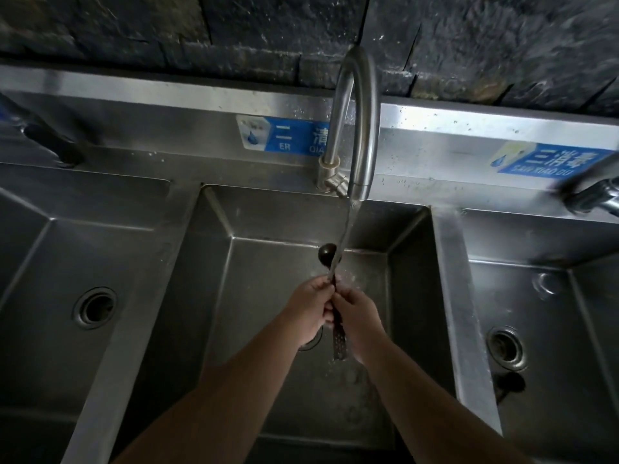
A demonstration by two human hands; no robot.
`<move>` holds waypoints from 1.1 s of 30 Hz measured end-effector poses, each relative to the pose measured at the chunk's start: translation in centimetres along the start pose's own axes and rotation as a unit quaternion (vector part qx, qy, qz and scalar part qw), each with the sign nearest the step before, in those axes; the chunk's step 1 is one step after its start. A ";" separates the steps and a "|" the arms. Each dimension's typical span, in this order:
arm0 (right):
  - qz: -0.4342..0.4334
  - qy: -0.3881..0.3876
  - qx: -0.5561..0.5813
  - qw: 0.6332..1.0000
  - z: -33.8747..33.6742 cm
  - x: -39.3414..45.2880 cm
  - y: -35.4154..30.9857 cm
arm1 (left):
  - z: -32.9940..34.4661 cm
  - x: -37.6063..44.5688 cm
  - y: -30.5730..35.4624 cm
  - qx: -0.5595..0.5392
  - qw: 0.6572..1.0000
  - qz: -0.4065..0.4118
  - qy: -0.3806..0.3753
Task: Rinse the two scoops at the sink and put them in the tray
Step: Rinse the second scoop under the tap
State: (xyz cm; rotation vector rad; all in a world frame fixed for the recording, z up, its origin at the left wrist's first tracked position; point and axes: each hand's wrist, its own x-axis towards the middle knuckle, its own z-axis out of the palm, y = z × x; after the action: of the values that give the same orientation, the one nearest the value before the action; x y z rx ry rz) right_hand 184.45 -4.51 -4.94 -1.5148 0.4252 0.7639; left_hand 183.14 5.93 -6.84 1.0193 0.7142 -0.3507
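A dark long-handled scoop (327, 253) is held over the middle sink basin (268, 262), bowl pointing away from me, perforated handle end (339, 344) sticking out below my hands. Water runs from the curved steel tap (360, 135) onto the handle just above my fingers. My left hand (310, 309) and my right hand (358, 313) both grip the handle, side by side. A second dark scoop-like object (509, 385) lies in the right basin near its drain; it is dim and hard to make out. No tray is in view.
Three steel basins stand in a row, with drains at left (95, 308) and right (505, 346). Blue labels (288, 139) are stuck on the steel backsplash. Other taps stand at far left (50, 135) and far right (593, 192). Dark stone wall behind.
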 end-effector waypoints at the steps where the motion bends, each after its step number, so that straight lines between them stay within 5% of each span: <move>1: 0.007 -0.001 0.000 1.000 -0.1 -0.2 0.6 | -0.1 -0.2 -0.6 -0.003 1.000 -0.008 0.003; 8: 0.043 0.023 -0.071 0.996 -0.5 -1.7 3.9 | -0.9 -1.9 -3.5 -0.021 0.998 -0.044 0.031; 13: 0.018 0.031 -0.247 0.968 -0.5 -2.9 5.8 | -1.5 -2.8 -4.9 0.004 0.997 -0.064 0.041; 23: 0.080 -0.003 0.032 0.996 0.5 -2.5 3.6 | -1.2 -2.1 -3.1 0.029 0.999 -0.031 0.030; 33: 0.002 -0.042 0.071 0.997 1.4 -0.3 -3.0 | -0.4 0.7 3.3 0.062 0.995 0.075 0.004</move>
State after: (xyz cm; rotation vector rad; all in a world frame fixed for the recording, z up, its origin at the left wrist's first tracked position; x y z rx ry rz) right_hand 186.03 -2.89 -2.47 -1.3446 0.4102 0.7817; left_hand 185.36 7.98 -5.30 1.1856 0.6239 -0.2641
